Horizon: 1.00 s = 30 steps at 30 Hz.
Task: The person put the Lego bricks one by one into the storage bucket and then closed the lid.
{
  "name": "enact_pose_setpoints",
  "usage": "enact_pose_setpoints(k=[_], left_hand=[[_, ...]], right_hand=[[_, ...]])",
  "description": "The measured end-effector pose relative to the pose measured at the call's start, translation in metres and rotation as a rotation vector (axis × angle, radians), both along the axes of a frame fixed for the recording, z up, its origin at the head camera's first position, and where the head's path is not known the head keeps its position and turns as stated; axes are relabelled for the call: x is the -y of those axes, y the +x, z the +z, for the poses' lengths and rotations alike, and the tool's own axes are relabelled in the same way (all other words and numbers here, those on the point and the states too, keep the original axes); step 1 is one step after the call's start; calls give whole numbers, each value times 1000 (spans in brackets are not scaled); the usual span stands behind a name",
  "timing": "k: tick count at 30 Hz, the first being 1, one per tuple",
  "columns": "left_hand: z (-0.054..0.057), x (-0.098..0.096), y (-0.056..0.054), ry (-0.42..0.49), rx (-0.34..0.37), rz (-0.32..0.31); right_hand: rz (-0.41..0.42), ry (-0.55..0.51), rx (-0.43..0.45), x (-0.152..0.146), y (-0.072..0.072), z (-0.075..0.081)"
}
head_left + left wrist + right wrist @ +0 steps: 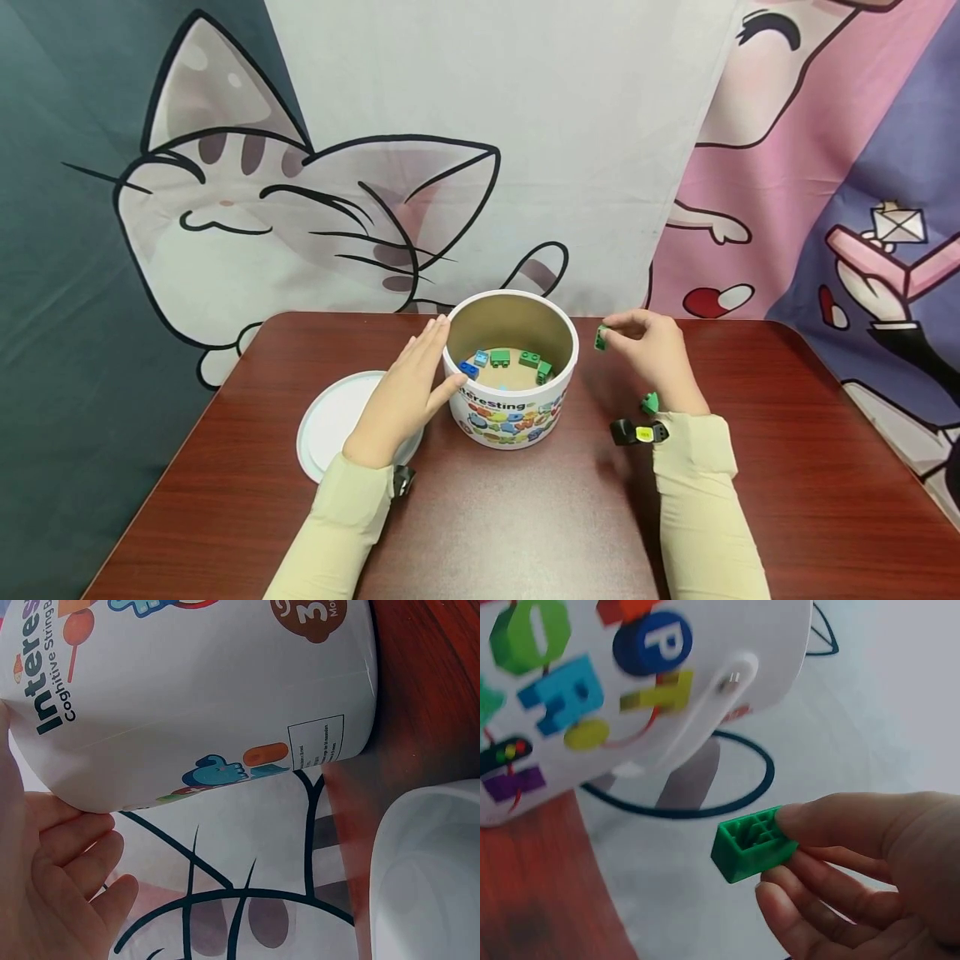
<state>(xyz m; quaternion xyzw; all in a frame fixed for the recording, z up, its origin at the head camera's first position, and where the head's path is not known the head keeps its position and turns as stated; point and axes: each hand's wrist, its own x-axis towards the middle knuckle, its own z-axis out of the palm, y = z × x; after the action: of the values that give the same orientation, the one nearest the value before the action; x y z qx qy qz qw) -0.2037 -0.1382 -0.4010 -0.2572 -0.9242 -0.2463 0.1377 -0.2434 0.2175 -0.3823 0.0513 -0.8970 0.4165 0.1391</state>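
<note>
A round white bucket (pixel 510 417) with colourful printing holds several green and blue building bricks (pixel 500 357) on its bottom. My left hand (pixel 408 392) touches the bucket's left side with its fingers extended; in the left wrist view those fingers (pixel 82 851) lie beside the printed wall. To the right of the bucket, my right hand (pixel 652 354) pinches a green building brick (pixel 601 337) between thumb and fingers. The right wrist view shows this brick (pixel 754 844) with its hollow underside visible, apart from the bucket (pixel 645 682).
A white round lid (pixel 330 425) lies on the brown table (pixel 525 517), partly under my left forearm's line of sight. Another small green piece (pixel 650 403) is beside my right wrist. A cartoon cloth (pixel 585 150) hangs behind the table's far edge.
</note>
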Motion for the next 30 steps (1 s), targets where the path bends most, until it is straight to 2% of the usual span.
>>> enact_pose_setpoints(k=[11,17,23,30], left_hand=[[1,0,0,1,9,-1],[0,0,0,0,8,-1],[1,0,0,2,11,0],[1,0,0,3,18,3]], right_hand=[[-8,-86,-182,23,13,18],[32,-147,-280,38,20,25],[83,-199,-297,53,24,26],[134,-186,-324,69,25,21]])
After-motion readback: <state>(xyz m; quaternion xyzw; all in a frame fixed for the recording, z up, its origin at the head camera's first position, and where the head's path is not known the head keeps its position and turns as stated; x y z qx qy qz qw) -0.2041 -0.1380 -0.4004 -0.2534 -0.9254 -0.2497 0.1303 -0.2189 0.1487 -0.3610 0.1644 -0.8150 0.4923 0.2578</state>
